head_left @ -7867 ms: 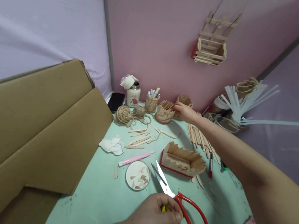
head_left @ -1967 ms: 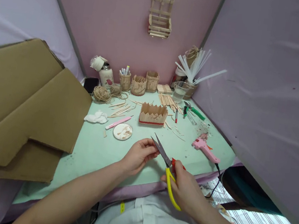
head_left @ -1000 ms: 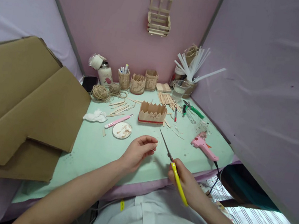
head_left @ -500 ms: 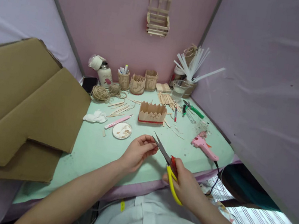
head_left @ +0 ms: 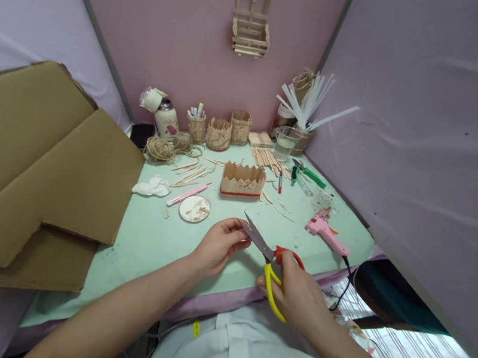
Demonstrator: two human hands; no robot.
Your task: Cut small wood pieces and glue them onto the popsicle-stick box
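My right hand (head_left: 294,287) grips a pair of scissors (head_left: 261,244) with one red and one yellow handle. Their blades are slightly apart and point up and left, toward the fingertips of my left hand (head_left: 220,245). Those fingers are pinched together at the blades; whatever they hold is too small to make out. Just beyond the hands stands a small wooden box (head_left: 243,181) with a zigzag top edge and a red line along its base. A round white dish (head_left: 195,208) with wood scraps lies left of it, beside a pink pen-like tool (head_left: 189,194).
A large folded cardboard piece (head_left: 40,172) covers the left side. A pink glue gun (head_left: 327,235) with a cord lies at the right, near green-handled pliers (head_left: 314,177). Wooden sticks (head_left: 269,161), twine (head_left: 159,149) and a cup of water (head_left: 285,145) stand farther back.
The scissor handles have spread apart, and the blades have opened a little around my left fingertips. My left hand has hardly moved.
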